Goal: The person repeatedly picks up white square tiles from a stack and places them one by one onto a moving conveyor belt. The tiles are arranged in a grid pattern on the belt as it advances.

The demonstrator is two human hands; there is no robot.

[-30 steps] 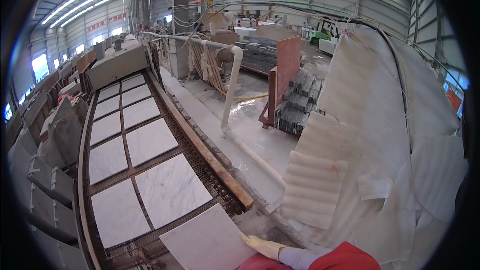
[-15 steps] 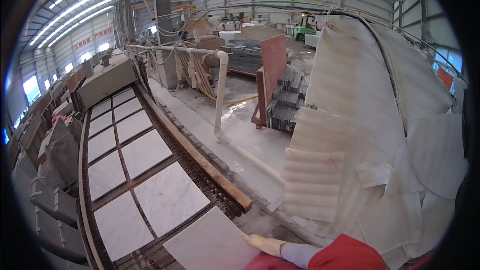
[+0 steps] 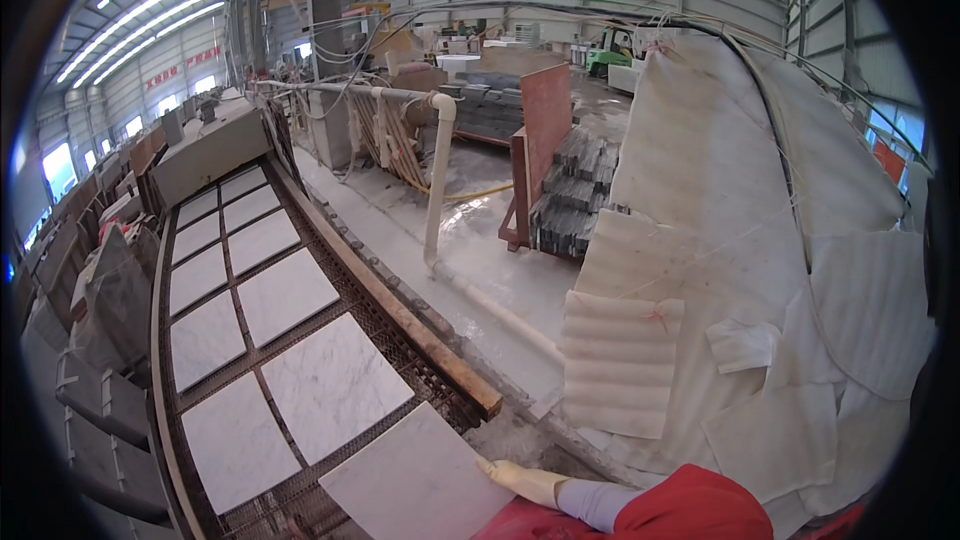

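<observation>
My right hand (image 3: 525,483), in a pale glove with a red sleeve behind it, comes in from the lower right and grips the right edge of a white marble tile (image 3: 415,485). This tile lies at the near end of a metal mesh conveyor (image 3: 390,345). Several more white marble tiles (image 3: 335,385) lie on the belt in two rows running away from me. My left hand is out of view.
A wooden beam (image 3: 400,315) borders the conveyor's right side. A grey machine hood (image 3: 205,155) closes its far end. A white pipe (image 3: 437,180) stands on the wet floor. Dark stacked slabs (image 3: 580,195) and white corrugated sheets (image 3: 620,360) fill the right. Grey blocks (image 3: 110,300) line the left.
The view has drifted, so the hall slides slightly left and down. My right hand stays on the near tile's edge, and the tile has hardly moved.
</observation>
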